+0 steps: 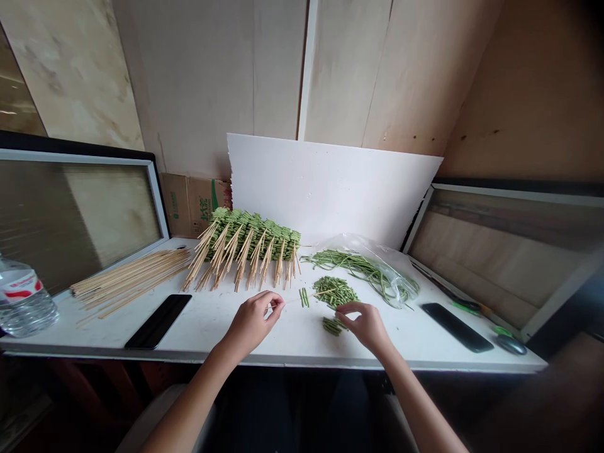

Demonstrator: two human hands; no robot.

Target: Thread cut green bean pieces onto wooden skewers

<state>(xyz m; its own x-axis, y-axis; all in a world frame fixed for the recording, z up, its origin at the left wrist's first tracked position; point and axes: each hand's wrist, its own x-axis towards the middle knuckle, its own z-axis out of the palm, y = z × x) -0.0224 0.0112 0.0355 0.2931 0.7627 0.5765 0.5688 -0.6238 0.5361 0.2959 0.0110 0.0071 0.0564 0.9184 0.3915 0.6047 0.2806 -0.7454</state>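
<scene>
My left hand (257, 319) is closed in a pinch on the end of a thin bamboo skewer (289, 301), which points right over the table. A few short green bean pieces (304, 297) sit side by side across the skewer. My right hand (367, 324) has thumb and forefinger together at a small green bean piece, partly hidden by the fingertips. Just below those fingertips lies a small group of cut bean pieces (331, 326). Behind the skewer's tip is a larger heap of cut pieces (337, 289).
Filled bean skewers (255, 236) are stacked at the back, sticks forward. Bare skewers (136, 277), a black phone (159, 321) and a water bottle (23, 299) are left. Long beans (352, 261) in a clear bag, a dark phone-like slab (457, 327) and scissors (465, 304) are right.
</scene>
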